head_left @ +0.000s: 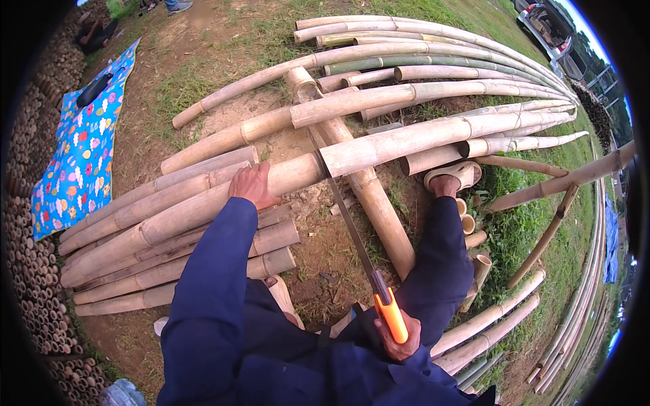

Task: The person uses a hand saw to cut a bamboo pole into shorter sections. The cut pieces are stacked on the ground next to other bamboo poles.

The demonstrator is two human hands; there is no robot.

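Observation:
My right hand (404, 342) is closed around the orange handle of a hand saw (357, 240), low in front of my body. The saw's long thin blade runs up and away to a thick bamboo pole (399, 143), its far end at a dark cut across the pole. On the left of that cut, my left hand (252, 186) presses on the bamboo with its fingers spread over the top. The pole rests across a bamboo support log (379, 210) that slants toward my right leg. How deep the cut goes I cannot tell.
Cut bamboo lengths (271, 240) lie stacked at left, and long poles (460, 51) fan out to the far right. A blue patterned mat (81, 149) is spread at far left beside piled bamboo pieces (40, 284). Bamboo posts (562, 179) stand at right. A vehicle (548, 30) is parked beyond.

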